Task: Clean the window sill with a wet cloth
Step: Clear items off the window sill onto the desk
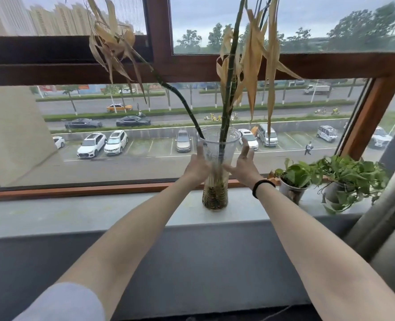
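- The left hand at 9 o'clock and the right hand at 3 o'clock flank the glass vase, fingers straight. Blur hides whether they touch it.
- The window sill carries the vase; no cloth shows.
- Risk: the tall withered leaves make the vase top-heavy. A loose lift could tip it towards the potted plants at its 3 o'clock.

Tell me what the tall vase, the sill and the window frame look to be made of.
Vase: clear glass or hard plastic; parked cars show through, with a faceted pattern low down. Sill: pale grey, smooth, dull sheen, likely stone or painted slab. Window frame: reddish-brown, satin; wood or wood-look coating, cannot tell.
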`<state>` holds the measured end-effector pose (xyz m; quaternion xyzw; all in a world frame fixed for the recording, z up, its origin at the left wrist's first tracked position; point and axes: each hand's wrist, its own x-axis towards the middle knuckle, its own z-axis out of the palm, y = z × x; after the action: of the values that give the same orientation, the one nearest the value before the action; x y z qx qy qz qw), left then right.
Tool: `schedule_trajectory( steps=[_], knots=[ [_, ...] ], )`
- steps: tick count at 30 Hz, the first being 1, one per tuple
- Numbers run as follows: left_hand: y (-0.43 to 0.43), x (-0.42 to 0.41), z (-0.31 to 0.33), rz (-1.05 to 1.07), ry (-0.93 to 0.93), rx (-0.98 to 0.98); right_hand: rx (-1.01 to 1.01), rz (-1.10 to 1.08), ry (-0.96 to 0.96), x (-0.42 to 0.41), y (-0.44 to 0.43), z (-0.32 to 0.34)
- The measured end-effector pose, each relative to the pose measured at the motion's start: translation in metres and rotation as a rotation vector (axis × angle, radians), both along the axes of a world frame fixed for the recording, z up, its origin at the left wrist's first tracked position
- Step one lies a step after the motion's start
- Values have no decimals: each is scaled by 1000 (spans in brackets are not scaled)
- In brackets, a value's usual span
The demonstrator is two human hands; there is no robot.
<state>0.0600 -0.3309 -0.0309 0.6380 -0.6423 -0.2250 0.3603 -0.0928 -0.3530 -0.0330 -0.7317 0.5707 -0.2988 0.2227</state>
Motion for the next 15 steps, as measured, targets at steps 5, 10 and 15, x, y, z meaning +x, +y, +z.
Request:
schedule_trajectory(
  steps=[5, 10, 15],
  knots=[
    [-26, -14, 10, -9, -79, -25, -11, 61, -20, -6, -23, 12],
    [-43, -14, 19, 95, -110, -87, -169, 82, 7, -11, -40, 26],
    [-52, -15, 25, 167, -33, -68, -177, 73, -67, 9, -46, 14]
  ],
)
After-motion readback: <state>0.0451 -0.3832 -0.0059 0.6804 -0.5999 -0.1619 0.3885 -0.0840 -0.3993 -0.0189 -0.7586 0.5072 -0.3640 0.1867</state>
